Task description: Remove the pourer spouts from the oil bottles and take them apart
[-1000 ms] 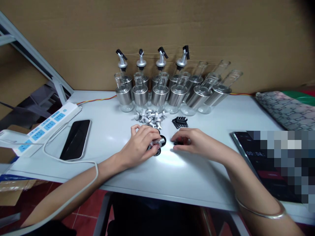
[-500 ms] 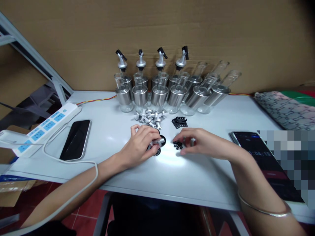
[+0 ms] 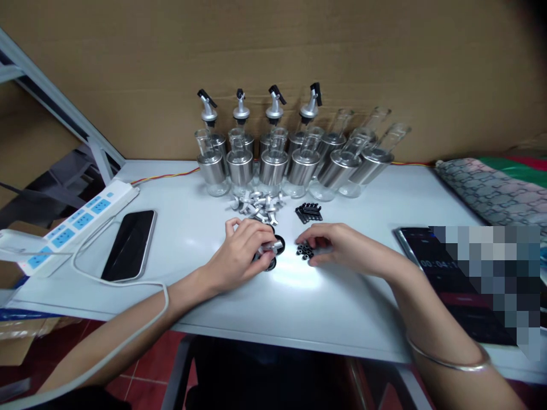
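Observation:
Between the fingers of my left hand (image 3: 237, 256) is a silver pourer spout (image 3: 276, 245), its tip pointing right. Round black stoppers (image 3: 270, 264) lie under and beside that hand, partly hidden by it. My right hand (image 3: 337, 242) has its thumb and forefinger apart around a pile of small black rings (image 3: 305, 251); whether a fingertip touches one I cannot make out. Behind the hands lie a heap of silver spouts (image 3: 258, 205) and a cluster of black levers (image 3: 308, 212).
Glass bottles with steel sleeves (image 3: 273, 165) stand along the cardboard wall, several topped with pourers (image 3: 274, 108). On the left are a phone (image 3: 129, 245) and a power strip (image 3: 83, 222); a white cable (image 3: 164, 302) crosses my left forearm. A second phone (image 3: 431, 250) lies at right.
The whole view has shifted slightly. My right hand stays at the small black rings, its fingers a little lower around them. The left hand keeps its hold on the spout.

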The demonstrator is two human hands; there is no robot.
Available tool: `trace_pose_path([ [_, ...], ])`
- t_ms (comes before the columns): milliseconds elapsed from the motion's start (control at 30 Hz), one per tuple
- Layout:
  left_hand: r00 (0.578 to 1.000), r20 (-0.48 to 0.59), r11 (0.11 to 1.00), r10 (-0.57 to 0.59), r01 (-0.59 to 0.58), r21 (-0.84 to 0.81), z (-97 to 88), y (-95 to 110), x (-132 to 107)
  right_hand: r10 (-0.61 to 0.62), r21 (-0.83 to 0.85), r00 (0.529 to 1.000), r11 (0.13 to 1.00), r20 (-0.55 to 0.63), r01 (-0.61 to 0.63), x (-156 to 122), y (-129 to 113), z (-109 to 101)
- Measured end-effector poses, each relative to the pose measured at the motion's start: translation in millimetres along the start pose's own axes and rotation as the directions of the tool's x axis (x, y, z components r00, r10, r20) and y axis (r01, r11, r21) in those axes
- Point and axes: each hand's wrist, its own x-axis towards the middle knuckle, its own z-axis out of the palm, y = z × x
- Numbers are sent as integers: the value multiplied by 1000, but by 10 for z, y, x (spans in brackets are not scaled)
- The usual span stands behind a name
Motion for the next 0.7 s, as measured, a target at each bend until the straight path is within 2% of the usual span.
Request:
trace_pose_path([
  [233, 1000, 6, 1000, 3, -2, -27, 3, -14, -2, -11, -13, 1000, 1000, 1, 11, -21, -13, -31],
  [433, 999, -31, 996, 32, -34, -78, 19, -24, -4, -26, 4, 1000, 1000, 9, 26, -59, -49, -48],
  [500, 999, -26, 996, 19, -21, -83, 32, -29, -8, -41, 13, 998, 999, -47, 41, -59, -53, -54],
  [567, 1000, -11, 996, -1, 0, -86, 40, -33, -12, -56, 30, 985, 998, -164, 62, -48, -63, -62],
  [700, 1000, 12, 996, -28, 29, -84, 44, -36, -20, -105, 89, 893, 983, -438, 159, -77, -164, -50],
])
